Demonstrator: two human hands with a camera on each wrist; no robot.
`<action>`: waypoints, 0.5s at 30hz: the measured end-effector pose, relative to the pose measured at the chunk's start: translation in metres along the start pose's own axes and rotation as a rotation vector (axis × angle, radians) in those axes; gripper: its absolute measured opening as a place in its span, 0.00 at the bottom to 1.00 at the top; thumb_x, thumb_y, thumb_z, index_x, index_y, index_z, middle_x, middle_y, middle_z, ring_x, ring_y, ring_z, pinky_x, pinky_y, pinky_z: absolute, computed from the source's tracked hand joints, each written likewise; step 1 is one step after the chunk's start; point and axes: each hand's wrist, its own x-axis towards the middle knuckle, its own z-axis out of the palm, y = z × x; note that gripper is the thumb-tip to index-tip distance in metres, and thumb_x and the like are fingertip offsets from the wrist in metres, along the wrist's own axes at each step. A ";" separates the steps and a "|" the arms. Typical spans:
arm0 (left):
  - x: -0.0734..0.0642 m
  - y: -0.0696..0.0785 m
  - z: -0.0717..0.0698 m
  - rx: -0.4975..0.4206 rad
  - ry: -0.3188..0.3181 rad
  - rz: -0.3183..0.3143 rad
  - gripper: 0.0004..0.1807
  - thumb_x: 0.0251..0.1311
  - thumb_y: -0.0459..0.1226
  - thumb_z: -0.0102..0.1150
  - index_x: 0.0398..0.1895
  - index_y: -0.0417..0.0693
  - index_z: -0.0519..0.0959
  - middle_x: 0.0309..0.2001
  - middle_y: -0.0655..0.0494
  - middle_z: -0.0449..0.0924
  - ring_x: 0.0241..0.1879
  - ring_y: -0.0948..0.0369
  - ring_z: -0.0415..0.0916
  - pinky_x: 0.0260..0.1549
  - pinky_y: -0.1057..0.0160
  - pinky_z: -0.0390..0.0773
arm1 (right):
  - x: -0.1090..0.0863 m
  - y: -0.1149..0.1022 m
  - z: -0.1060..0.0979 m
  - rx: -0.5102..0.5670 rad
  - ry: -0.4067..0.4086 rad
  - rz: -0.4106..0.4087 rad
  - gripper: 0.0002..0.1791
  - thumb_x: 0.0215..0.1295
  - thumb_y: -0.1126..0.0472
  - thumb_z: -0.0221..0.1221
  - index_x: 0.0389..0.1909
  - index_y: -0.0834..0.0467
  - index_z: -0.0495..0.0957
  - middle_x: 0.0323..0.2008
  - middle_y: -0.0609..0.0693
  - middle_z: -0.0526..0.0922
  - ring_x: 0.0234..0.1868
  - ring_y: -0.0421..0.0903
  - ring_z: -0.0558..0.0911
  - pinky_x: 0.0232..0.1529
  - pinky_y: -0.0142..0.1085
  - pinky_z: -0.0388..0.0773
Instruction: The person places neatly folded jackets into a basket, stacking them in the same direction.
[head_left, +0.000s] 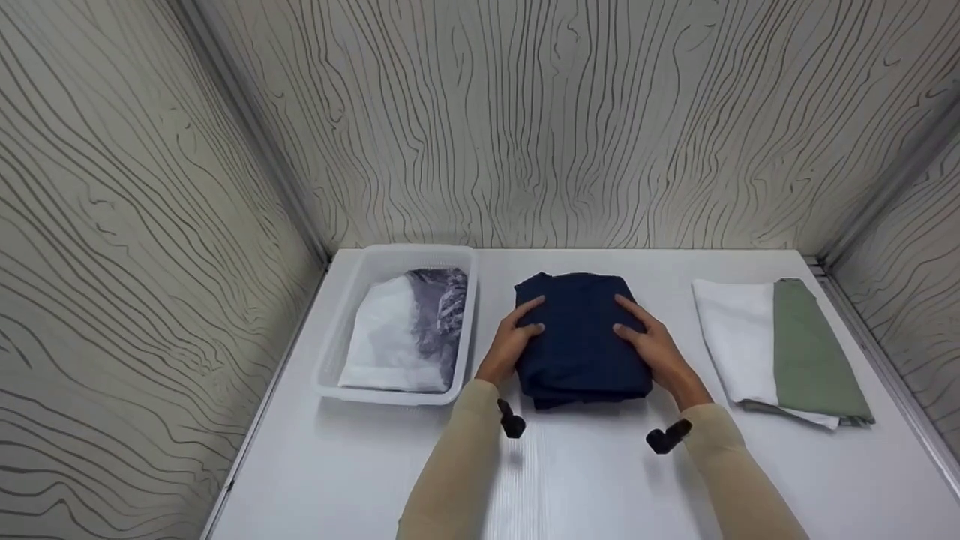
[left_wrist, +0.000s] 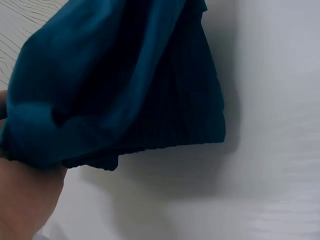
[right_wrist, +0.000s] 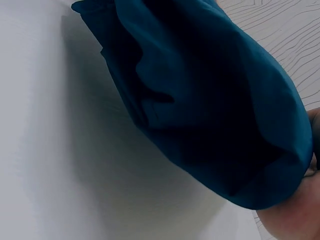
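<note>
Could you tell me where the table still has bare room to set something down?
Bare table lies nearest the camera and between navy garment and white-green cloths. Crowded: basket close beside left hand.

1 basket (head_left: 328,352); 3 garment piles (head_left: 577,337), perhaps 5 garments.

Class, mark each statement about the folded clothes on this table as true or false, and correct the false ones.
1. Both hands grip the folded navy garment. True.
2. The white basket sits right of the navy garment. False: it sits to its left.
3. The basket is empty. False: folded white and grey clothing lies inside.
4. A white and green folded pile lies on the table beyond the right hand. True.
5. The left hand touches the basket. False: it holds the navy garment's edge.
</note>
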 end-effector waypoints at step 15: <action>0.001 0.030 -0.006 0.001 -0.028 0.002 0.40 0.58 0.36 0.72 0.77 0.62 0.74 0.84 0.44 0.58 0.83 0.45 0.57 0.80 0.45 0.61 | 0.002 -0.026 -0.007 0.021 -0.012 -0.004 0.46 0.76 0.50 0.65 0.87 0.43 0.51 0.88 0.56 0.38 0.88 0.61 0.39 0.85 0.60 0.40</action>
